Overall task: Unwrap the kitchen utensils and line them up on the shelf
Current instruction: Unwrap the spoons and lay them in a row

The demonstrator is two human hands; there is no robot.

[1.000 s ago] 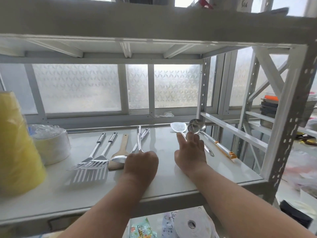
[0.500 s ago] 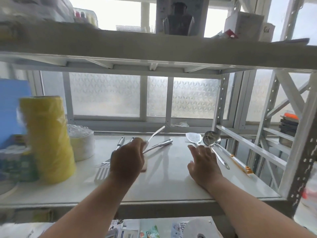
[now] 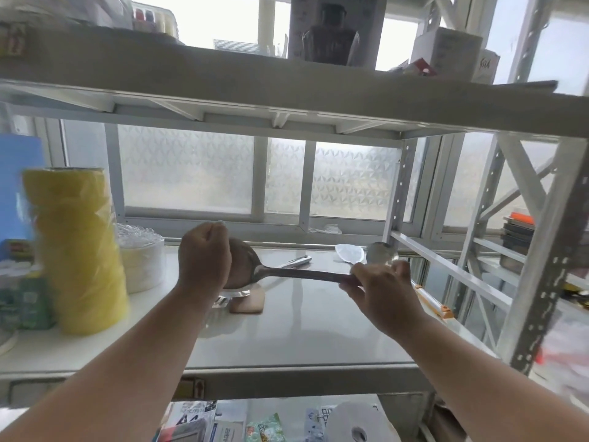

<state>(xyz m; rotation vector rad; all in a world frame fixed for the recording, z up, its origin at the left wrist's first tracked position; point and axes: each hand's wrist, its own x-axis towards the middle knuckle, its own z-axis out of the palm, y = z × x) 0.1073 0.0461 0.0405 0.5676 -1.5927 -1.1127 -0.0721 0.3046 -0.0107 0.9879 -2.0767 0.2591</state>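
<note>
A large steel serving spoon hangs level above the white shelf, bowl to the left. My left hand is closed at the spoon's bowl, and my right hand pinches the handle end. Behind the left hand lie a wooden spatula and another steel handle; the slotted turners are mostly hidden. At the back right of the shelf rest a pale turner and a steel ladle with an orange-tipped handle.
A tall yellow roll and a stack of white plates in plastic stand at the shelf's left. The upper shelf hangs close overhead. White uprights frame the right side. Packets and a paper roll lie below.
My left hand lifted the serving spoon off the shelf and turned it level. My right hand rose from the shelf surface and took the handle end. The view tilted upward.
</note>
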